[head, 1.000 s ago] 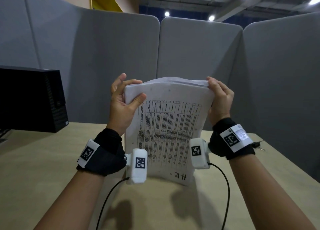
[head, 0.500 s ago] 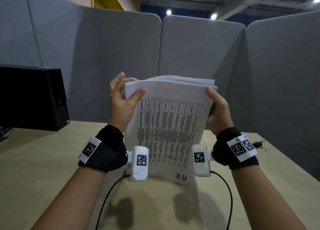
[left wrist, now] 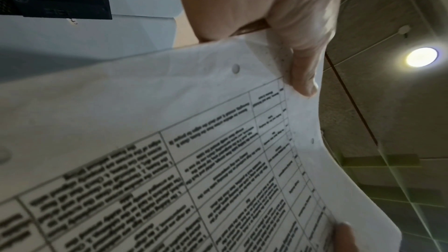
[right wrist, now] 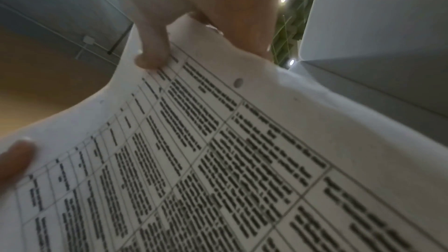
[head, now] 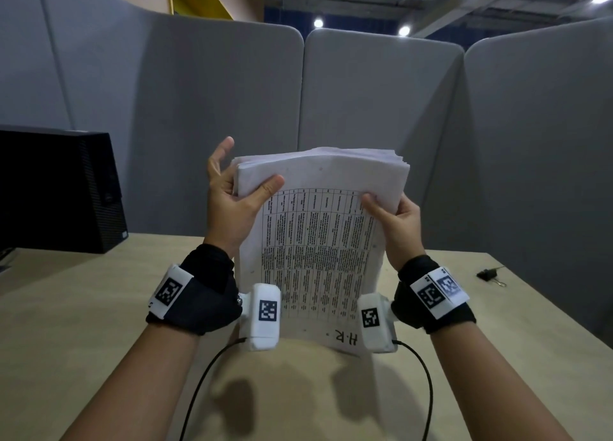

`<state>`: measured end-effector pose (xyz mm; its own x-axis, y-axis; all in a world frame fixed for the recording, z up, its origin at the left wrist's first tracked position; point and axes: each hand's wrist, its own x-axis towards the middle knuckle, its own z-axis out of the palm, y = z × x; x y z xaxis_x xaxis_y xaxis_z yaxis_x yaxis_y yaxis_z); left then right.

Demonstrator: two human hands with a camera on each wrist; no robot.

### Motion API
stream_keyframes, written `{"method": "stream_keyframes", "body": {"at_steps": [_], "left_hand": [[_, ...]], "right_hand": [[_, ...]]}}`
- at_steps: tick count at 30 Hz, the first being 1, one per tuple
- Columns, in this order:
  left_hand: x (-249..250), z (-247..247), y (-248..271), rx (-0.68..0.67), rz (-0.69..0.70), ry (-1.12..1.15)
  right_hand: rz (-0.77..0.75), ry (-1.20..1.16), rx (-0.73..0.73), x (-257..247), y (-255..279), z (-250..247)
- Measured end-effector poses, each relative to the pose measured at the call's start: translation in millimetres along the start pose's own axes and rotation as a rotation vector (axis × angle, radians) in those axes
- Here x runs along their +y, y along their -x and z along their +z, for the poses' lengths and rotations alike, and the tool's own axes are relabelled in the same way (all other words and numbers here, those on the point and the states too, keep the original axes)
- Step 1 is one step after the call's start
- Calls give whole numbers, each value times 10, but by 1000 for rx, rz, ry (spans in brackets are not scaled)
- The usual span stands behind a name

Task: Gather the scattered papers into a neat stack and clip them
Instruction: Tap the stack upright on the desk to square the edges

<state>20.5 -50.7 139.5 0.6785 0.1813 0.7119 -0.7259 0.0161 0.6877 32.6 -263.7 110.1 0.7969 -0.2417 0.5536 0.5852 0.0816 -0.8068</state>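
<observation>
Upright, long axis vertical, paper stack (head: 318, 241) on desk (head: 83, 324); both hands' fingers (head: 272, 186) pinching its sides.

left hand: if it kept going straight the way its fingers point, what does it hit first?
The left hand grips the paper stack at its upper left edge, fingers pointing up and away. Past the fingertips the line looks free until the grey partition panel behind the desk, though depth is hard to judge.

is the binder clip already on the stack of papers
No, the binder clip lies on the table off to the right, apart from the stack of papers that both hands hold upright.
</observation>
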Motion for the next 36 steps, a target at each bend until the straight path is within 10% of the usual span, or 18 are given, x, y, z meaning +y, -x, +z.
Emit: {"method": "stream_keyframes", "body": {"at_steps": [5,13,19,29,36], "left_hand": [[-108,-24,-17,4,25,-65],[-271,-115,-28,-88,-475,59],[-246,-130,56,49,-373,246],[-461,-306,152,-289,-510,138],[-617,-316,239,-176,-448,153]], "right_hand": [[42,14,36,59,-1,-5],[150,76,-11,105,41,8],[70,61,1,-46,79,98],[283,10,-230,218,197,-296],[223,-16,-159,261,215,-285]]}}
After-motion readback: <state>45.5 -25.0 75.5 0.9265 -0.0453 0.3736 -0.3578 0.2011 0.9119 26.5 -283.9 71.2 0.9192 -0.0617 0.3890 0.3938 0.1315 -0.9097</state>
